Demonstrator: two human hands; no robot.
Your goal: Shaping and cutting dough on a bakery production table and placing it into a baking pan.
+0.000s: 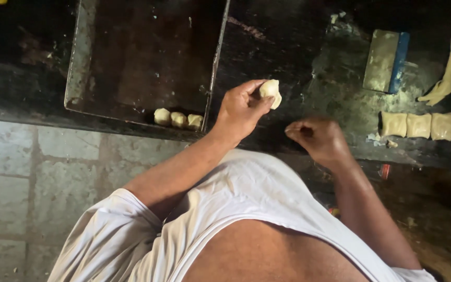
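Shaping step: left hand pinches dough ball; right hand curled empty. Next likely: tray corner, beside three balls.

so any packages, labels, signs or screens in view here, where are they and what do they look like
No sign or screen shows.
Small red item: below the front edge of the dark worktop, right of the right hand; possibly a wrapper or label, too small to tell.
Everything else is unpackaged: dough pieces on the worktop, a metal scraper with a blue edge, a baking tray.
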